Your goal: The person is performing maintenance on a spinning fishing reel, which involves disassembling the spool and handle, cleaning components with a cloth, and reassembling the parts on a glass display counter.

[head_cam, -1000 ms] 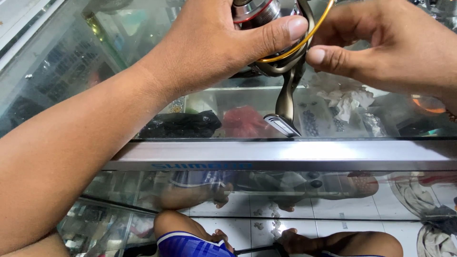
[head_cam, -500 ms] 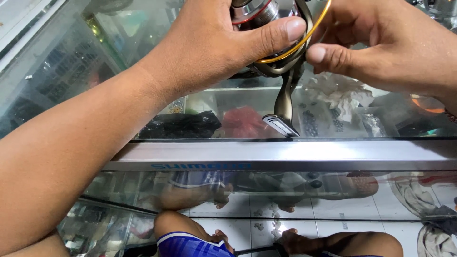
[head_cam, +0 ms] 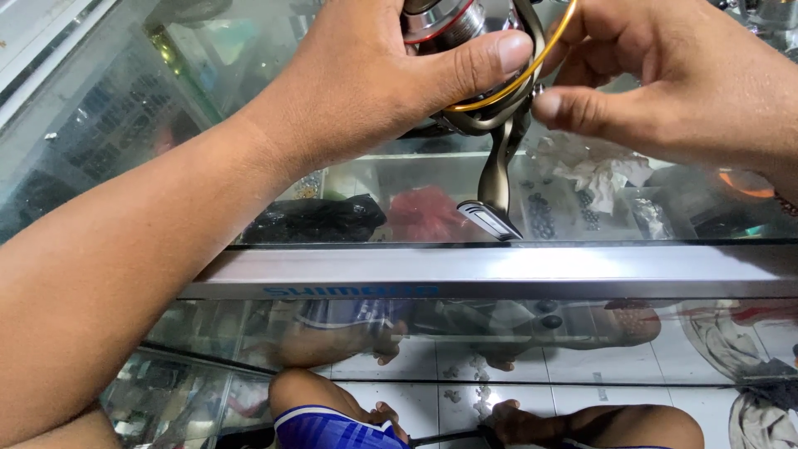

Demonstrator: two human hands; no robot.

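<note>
Our left hand (head_cam: 366,75) wraps fishing reel (head_cam: 474,50) at top centre, steadying it; right hand (head_cam: 682,83) fingers pinch at yellow bail wire (head_cam: 532,71), foot hanging above glass counter (head_cam: 499,270).

Two hands (head_cam: 366,83), one fishing reel (head_cam: 486,108), one glass display counter (head_cam: 499,270).

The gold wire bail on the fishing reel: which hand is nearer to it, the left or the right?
Left. The left hand grips the fishing reel, its thumb pressing on the gold wire bail. The right hand pinches beside it, just right of the wire.
</note>
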